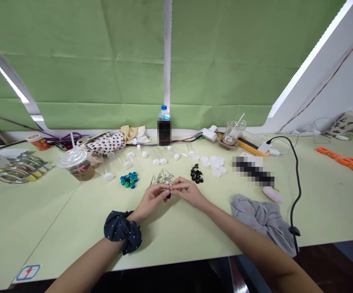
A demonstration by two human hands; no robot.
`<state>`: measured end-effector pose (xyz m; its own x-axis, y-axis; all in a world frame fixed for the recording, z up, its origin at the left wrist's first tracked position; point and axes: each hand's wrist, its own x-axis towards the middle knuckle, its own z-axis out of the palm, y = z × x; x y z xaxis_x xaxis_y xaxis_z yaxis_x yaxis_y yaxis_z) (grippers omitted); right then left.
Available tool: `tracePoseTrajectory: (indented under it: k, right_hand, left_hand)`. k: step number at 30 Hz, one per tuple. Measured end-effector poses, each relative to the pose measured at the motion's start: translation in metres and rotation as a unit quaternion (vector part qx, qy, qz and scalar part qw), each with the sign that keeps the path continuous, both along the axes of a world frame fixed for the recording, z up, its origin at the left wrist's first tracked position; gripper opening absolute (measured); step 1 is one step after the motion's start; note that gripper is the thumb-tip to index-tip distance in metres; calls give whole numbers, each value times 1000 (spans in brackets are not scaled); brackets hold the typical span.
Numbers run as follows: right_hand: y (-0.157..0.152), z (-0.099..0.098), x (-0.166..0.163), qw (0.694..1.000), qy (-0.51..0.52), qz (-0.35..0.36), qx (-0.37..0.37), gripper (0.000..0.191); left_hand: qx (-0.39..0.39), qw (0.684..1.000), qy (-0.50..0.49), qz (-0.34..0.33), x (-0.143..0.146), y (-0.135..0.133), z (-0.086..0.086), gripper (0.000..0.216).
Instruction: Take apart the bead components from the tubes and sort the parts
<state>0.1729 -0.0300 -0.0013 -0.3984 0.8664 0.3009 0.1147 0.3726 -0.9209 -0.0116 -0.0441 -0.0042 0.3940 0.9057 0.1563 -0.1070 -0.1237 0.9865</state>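
My left hand (154,198) pinches a small black piece (168,196), which shows below its fingertips. Against it, my right hand (189,193) is closed in a pinch, the fingertips of both hands meeting; whatever it grips is too small to make out. Just behind the fingers lies a heap of thin bent metal wire pieces (163,176), partly covered by the hands. Shiny blue and green beads (129,180) are gathered to the left. On the right sits a pile of small black pieces (197,175) resembling the held one.
White round caps (214,163) and capped clear tubes (129,159) lie behind the hands. A lidded drink cup (78,162) stands left, a water bottle (164,126) at the back. Grey cloth (263,217) and a black cable (298,183) occupy the right side.
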Motion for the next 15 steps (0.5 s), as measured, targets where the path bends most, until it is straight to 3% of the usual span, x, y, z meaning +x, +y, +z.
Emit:
tracePoseTrajectory:
  k: [3,7,9,15]
  right_hand:
    - [6,1,5,1000,-12,-18,21,21]
    - [24,-7,22,982,-60,-170,60,19]
    - [31,-13,30,969,-113,-211,55,13]
    - [27,-17,28,954,-232,-164,93,8]
  left_hand:
    - [2,1000,1,18,-1,0,4,20]
    - [6,997,-2,76,-8,5,7,19]
    - [11,995,-6,102,-13,9,5,19]
    - [15,988,-30,152,-27,22,-2,20]
